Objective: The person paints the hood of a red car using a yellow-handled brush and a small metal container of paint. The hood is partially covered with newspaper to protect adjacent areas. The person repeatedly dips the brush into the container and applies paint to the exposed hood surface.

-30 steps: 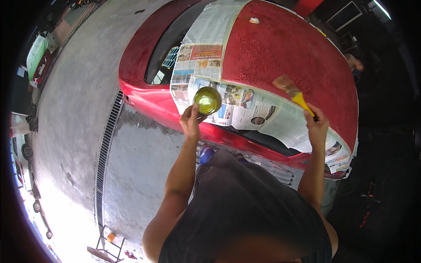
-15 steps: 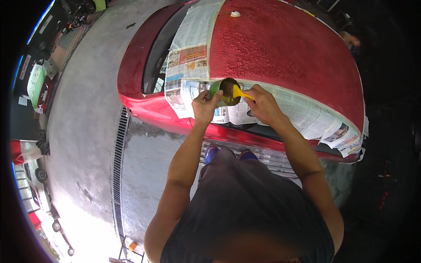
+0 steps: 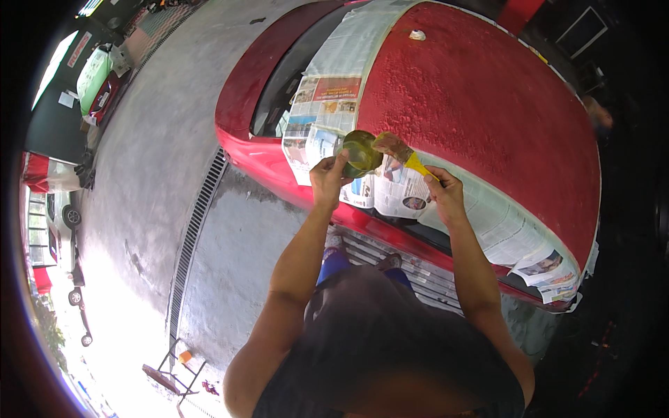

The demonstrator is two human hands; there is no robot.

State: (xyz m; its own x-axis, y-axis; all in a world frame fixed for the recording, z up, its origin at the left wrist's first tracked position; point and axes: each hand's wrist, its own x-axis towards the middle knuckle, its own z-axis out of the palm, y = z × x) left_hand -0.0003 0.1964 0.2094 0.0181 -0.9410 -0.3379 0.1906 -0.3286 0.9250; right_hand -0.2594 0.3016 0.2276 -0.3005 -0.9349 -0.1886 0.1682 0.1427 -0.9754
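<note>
My left hand (image 3: 326, 180) grips a small green can (image 3: 362, 156) by its side, tilted so that its yellowish inside shows. A paintbrush (image 3: 417, 164) with a yellow handle is pinched in my right hand (image 3: 446, 192). Its broad, brown-stained bristles are just right of the can's rim, out of the can. Both hands are above the near edge of a red car roof (image 3: 481, 118), whose surface looks wet and wrinkled in patches. Taped newspaper (image 3: 404, 188) covers the side below the roof and the windscreen end at left.
A whitish lump (image 3: 417, 35) lies on the roof's far part. My feet are on a slatted platform (image 3: 435, 279) beside the car. A drain grate (image 3: 198, 233) crosses the concrete floor; a folding stand (image 3: 174, 376) is behind at left. Someone's blurred arm (image 3: 598, 117) shows beyond the roof.
The brush has come out of the can, moving right and turning bristles-up to the left. The can is tipped more toward me. The whole view has shifted and turned slightly.
</note>
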